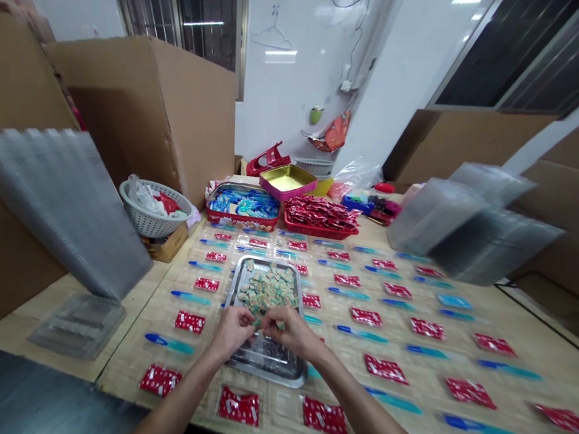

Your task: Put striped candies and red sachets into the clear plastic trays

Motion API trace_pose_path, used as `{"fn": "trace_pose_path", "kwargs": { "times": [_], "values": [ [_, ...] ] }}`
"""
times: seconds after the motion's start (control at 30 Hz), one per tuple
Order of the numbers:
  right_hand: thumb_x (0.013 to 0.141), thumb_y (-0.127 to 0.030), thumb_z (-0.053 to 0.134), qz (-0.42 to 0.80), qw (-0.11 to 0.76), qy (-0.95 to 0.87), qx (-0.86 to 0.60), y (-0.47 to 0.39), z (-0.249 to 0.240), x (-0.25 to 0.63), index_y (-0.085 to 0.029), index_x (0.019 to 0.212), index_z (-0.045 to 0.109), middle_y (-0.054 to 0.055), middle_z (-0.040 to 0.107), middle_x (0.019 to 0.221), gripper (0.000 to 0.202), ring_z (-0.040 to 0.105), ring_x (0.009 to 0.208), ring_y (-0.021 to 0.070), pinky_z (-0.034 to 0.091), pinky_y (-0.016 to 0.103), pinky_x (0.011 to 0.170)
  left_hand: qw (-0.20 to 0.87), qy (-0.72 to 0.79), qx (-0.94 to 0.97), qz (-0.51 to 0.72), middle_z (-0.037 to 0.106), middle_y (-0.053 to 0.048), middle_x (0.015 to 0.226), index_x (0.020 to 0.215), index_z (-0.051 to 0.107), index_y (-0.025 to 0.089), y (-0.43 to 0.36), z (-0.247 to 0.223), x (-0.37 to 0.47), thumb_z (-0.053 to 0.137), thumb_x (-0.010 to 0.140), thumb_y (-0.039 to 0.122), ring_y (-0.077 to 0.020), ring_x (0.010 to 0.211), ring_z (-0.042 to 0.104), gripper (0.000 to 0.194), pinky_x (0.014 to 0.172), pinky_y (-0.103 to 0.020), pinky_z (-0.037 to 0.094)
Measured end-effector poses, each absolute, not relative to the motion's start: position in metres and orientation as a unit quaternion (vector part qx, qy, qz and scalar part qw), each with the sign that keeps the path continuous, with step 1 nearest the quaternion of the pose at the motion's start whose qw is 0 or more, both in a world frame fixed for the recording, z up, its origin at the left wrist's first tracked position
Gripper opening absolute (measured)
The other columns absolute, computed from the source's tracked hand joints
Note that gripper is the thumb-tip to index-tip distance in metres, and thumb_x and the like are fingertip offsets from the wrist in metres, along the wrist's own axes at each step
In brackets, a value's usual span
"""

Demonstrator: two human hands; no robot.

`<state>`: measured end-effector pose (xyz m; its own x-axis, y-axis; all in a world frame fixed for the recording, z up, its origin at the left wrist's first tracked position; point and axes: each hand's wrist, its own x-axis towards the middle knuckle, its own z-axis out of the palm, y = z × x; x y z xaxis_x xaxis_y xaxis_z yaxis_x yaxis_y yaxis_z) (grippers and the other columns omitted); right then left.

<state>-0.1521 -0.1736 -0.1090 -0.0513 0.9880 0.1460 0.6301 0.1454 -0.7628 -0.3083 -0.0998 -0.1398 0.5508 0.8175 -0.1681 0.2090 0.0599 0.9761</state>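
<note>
Both hands meet over the steel tray (261, 363) on the table (529, 332): left hand (234, 329) and right hand (289, 331) pinching small green-tan packets (265, 292), picking stock; next calls for dropping one into each blister tray (362, 318).

Head view. Both hands meet over a steel tray (261, 369) of small pale green and tan pieces (268, 289): left hand (234, 331) and right hand (289, 331) each pinch pieces at the heap's near edge. Around the tray, red packets (190, 321) and blue tools (169, 343) lie in rows on the table (507, 307). A white basket (153, 211) stands far left.
</note>
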Motion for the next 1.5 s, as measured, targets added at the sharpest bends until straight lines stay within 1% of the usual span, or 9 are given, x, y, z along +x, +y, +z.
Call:
{"fn": "trace_pose_path", "kwargs": {
  "times": [0.17, 0.33, 0.43, 0.67, 1.0, 1.1, 1.23, 1.33, 1.5],
  "values": [
    [0.068, -0.006, 0.057, 0.250, 0.355, -0.674, -0.598, -0.170, -0.109, -0.157, -0.018, 0.065, 0.065, 0.000, 0.063, 0.064, 0.015, 0.054, 0.064, 0.0143, 0.036, 0.024, 0.061, 0.643, 0.385, 0.623, 0.224, 0.058, 0.001, 0.053, 0.065, 0.060, 0.014, -0.105, -0.128, -0.307, 0.061, 0.056, 0.015, -0.0140, 0.045, 0.055, 0.009, 0.045, -0.024, 0.040],
    [0.066, -0.007, 0.059, 0.243, 0.357, -0.663, -0.612, -0.169, -0.115, -0.158, -0.018, 0.065, 0.064, 0.000, 0.062, 0.064, 0.012, 0.054, 0.063, 0.0143, 0.036, 0.024, 0.061, 0.663, 0.383, 0.608, 0.211, 0.059, 0.001, 0.052, 0.070, 0.060, 0.014, -0.107, -0.119, -0.311, 0.062, 0.052, 0.011, -0.0149, 0.049, 0.057, 0.018, 0.048, -0.023, 0.040],
    [0.066, -0.008, 0.061, 0.241, 0.352, -0.655, -0.624, -0.170, -0.113, -0.158, -0.018, 0.066, 0.063, -0.001, 0.061, 0.064, 0.011, 0.054, 0.065, 0.0153, 0.036, 0.024, 0.062, 0.667, 0.372, 0.611, 0.207, 0.059, 0.001, 0.052, 0.068, 0.060, 0.014, -0.107, -0.117, -0.312, 0.064, 0.053, 0.015, -0.0136, 0.048, 0.055, 0.016, 0.047, -0.023, 0.039],
    [0.070, -0.011, 0.063, 0.258, 0.353, -0.665, -0.606, -0.171, -0.105, -0.156, -0.020, 0.084, 0.064, 0.002, 0.065, 0.085, 0.016, 0.057, 0.084, 0.0195, 0.038, 0.031, 0.078, 0.671, 0.390, 0.593, 0.216, 0.058, 0.002, 0.050, 0.066, 0.059, 0.014, -0.103, -0.112, -0.313, 0.065, 0.053, 0.019, -0.0130, 0.045, 0.053, 0.014, 0.046, -0.023, 0.039],
    [0.072, -0.012, 0.058, 0.234, 0.301, -0.699, -0.605, -0.131, -0.085, -0.164, -0.020, 0.077, 0.068, 0.002, 0.065, 0.074, 0.014, 0.055, 0.081, 0.0181, 0.038, 0.029, 0.076, 0.731, 0.396, 0.499, 0.244, 0.057, 0.003, 0.044, 0.065, 0.056, 0.013, -0.069, -0.107, -0.318, 0.063, 0.047, 0.016, -0.0124, 0.038, 0.051, 0.019, 0.041, -0.024, 0.039],
    [0.069, -0.015, 0.058, 0.261, 0.310, -0.691, -0.599, -0.104, -0.077, -0.157, -0.019, 0.075, 0.068, 0.002, 0.064, 0.074, 0.012, 0.055, 0.078, 0.0175, 0.039, 0.027, 0.072, 0.747, 0.393, 0.468, 0.260, 0.058, 0.003, 0.047, 0.070, 0.056, 0.012, -0.049, -0.098, -0.317, 0.067, 0.046, 0.018, -0.0125, 0.038, 0.052, 0.027, 0.040, -0.024, 0.040],
    [0.065, -0.021, 0.060, 0.411, 0.344, -0.644, -0.546, -0.036, -0.079, -0.128, -0.015, 0.070, 0.068, 0.001, 0.063, 0.066, 0.011, 0.054, 0.062, 0.0134, 0.040, 0.023, 0.060, 0.750, 0.402, 0.434, 0.296, 0.062, 0.001, 0.059, 0.089, 0.055, 0.012, -0.023, -0.087, -0.316, 0.072, 0.051, 0.030, -0.0136, 0.046, 0.057, 0.045, 0.043, -0.024, 0.042],
    [0.059, -0.027, 0.064, 0.462, 0.384, -0.569, -0.561, 0.029, -0.090, -0.097, -0.013, 0.067, 0.066, 0.000, 0.061, 0.059, 0.016, 0.050, 0.054, 0.0112, 0.039, 0.022, 0.055, 0.753, 0.400, 0.433, 0.292, 0.063, -0.001, 0.065, 0.085, 0.054, 0.013, -0.007, -0.088, -0.314, 0.071, 0.056, 0.035, -0.0129, 0.049, 0.058, 0.040, 0.045, -0.023, 0.043],
    [0.055, -0.022, 0.061, 0.416, 0.393, -0.539, -0.617, 0.119, -0.119, -0.057, -0.013, 0.061, 0.064, 0.000, 0.060, 0.054, 0.011, 0.051, 0.052, 0.0109, 0.041, 0.022, 0.055, 0.739, 0.410, 0.467, 0.261, 0.060, 0.000, 0.061, 0.073, 0.056, 0.013, 0.020, -0.104, -0.306, 0.066, 0.059, 0.036, -0.0119, 0.049, 0.056, 0.029, 0.045, -0.023, 0.042]
  ]
}}
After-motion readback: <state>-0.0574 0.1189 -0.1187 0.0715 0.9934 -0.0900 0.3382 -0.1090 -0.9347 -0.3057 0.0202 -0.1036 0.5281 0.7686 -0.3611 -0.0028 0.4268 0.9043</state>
